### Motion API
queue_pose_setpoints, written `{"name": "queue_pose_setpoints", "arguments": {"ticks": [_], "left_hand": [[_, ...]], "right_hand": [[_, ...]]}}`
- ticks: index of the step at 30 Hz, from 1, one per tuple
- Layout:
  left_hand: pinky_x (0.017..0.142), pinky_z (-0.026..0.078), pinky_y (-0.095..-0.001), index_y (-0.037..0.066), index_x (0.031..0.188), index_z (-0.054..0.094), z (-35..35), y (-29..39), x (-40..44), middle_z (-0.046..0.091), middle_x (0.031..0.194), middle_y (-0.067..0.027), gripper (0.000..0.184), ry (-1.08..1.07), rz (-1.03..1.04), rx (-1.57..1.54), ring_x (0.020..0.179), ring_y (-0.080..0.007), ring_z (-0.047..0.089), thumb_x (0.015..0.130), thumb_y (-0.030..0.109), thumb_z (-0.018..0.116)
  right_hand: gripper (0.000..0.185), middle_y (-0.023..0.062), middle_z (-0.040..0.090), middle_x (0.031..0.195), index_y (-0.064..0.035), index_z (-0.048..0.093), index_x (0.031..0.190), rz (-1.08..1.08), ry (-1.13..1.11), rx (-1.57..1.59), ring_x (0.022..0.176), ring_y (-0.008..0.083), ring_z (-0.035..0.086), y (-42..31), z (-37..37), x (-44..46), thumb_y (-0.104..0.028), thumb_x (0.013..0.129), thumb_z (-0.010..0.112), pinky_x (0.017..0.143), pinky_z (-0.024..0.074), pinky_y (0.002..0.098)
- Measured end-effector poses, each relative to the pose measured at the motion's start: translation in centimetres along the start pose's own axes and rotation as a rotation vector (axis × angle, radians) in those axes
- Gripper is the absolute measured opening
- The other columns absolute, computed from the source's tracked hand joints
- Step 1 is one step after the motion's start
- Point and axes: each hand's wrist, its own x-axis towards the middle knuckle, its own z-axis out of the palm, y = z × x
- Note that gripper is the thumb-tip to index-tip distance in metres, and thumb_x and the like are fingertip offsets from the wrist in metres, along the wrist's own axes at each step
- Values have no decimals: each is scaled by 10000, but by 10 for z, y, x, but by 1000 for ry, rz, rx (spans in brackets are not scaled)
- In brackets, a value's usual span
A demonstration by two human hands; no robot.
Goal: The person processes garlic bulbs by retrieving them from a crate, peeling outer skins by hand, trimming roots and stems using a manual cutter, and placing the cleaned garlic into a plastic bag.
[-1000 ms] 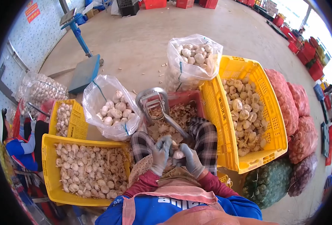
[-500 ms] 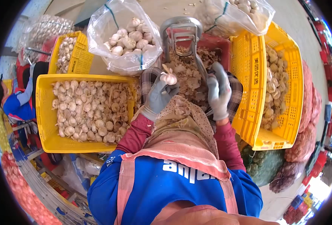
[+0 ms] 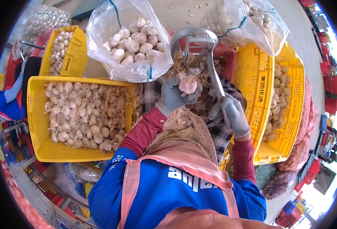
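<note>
My left hand [image 3: 174, 96], in a grey glove, is closed around a garlic bulb [image 3: 188, 84] with pinkish skin. My right hand [image 3: 233, 113], gloved the same way, grips the long metal handle [image 3: 219, 82] of a cutter. The cutter's metal frame [image 3: 194, 36] stands just beyond the bulb, over a red tub [image 3: 228, 61]. Dry garlic skins and stalks [image 3: 203, 105] lie in the tub and below my hands. The bulb is close to the cutter's frame; whether they touch I cannot tell.
A yellow crate [image 3: 35, 126] of untrimmed garlic stands on my left. A clear bag [image 3: 100, 38] of clean bulbs is ahead. Another yellow crate [image 3: 254, 84] with garlic is on my right, below a second bag [image 3: 279, 34]. A person [image 3: 10, 97] sits at far left.
My right hand has gone from open beside the handle to closed around it, and the handle has swung toward me. My left hand has brought the bulb near the cutter, turning it.
</note>
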Motion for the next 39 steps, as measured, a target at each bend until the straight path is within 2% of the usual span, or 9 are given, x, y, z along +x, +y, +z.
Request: {"name": "queue_pose_setpoints", "arguments": {"ticks": [5, 9, 12, 15, 19, 22, 26, 30, 39], "left_hand": [[622, 406, -334, -164, 1121, 566, 12, 4, 21, 476, 636, -10, 704, 212, 96, -124, 588, -165, 461, 827, 474, 532], [687, 504, -372, -164, 1120, 580, -7, 7, 9, 595, 719, -73, 671, 112, 21, -68, 647, -186, 563, 859, 453, 547], [700, 546, -368, -43, 1270, 541, 19, 1, -13, 679, 905, -144, 642, 290, 39, 64, 694, -200, 627, 921, 496, 526], [659, 549, -347, 110, 1378, 487, 25, -11, -33, 677, 959, -136, 582, 355, 34, 120, 690, -194, 635, 973, 528, 481], [588, 473, -268, 61, 1326, 527, 33, -34, -45, 613, 874, -34, 604, 451, -178, 506, 632, -127, 547, 1007, 556, 395], [555, 450, -221, 31, 1317, 541, 34, -41, -45, 619, 899, -9, 576, 275, -137, 856, 618, -77, 529, 1036, 508, 380], [671, 495, -239, 16, 1440, 431, 39, -49, -57, 616, 963, -38, 488, 379, 55, 896, 735, -86, 566, 1039, 284, 502], [920, 505, -392, 48, 1266, 601, 55, -42, -58, 661, 1114, -176, 729, 440, 126, 1756, 1047, -291, 646, 674, 361, 888], [846, 514, -397, 51, 1139, 668, 66, -34, -62, 674, 1022, -194, 632, 270, -150, 1733, 950, -322, 663, 661, 426, 840]], "right_hand": [[315, 57, 680, 806, 2, 619, 1158, -463, 258, -368, 672, 109, 620, 102, -7, 68, -168, 894, 651, 620, 495, 270], [412, 181, 691, 984, -28, 582, 1219, -536, 293, -487, 891, 326, 680, 111, -7, 99, -193, 855, 684, 776, 518, 367], [450, 177, 700, 1032, -50, 592, 1267, -602, 672, -992, 894, 355, 685, 77, 15, 64, -180, 853, 711, 766, 548, 401], [445, 132, 706, 1025, -46, 634, 1230, -846, 643, -670, 763, 220, 722, 85, 22, 32, -78, 801, 744, 658, 554, 301], [348, 130, 697, 914, -41, 663, 1168, -655, 373, -721, 704, 196, 706, 60, 43, 12, -93, 827, 711, 635, 534, 299], [177, 30, 691, 799, 14, 703, 1002, -260, 180, 112, 660, 123, 645, 73, 42, 13, -90, 865, 661, 588, 513, 288], [200, 16, 676, 840, -8, 677, 1017, -47, 346, 242, 649, 94, 619, 118, 27, 20, -160, 959, 561, 583, 491, 230], [452, 35, 672, 986, -8, 638, 1204, -164, 184, 277, 795, 91, 624, 108, 47, 6, -394, 1037, 471, 661, 526, 240], [321, -4, 481, 737, -46, 440, 771, -111, 123, 125, 685, 95, 415, 145, 54, 9, -245, 1023, 434, 584, 371, 306]]}}
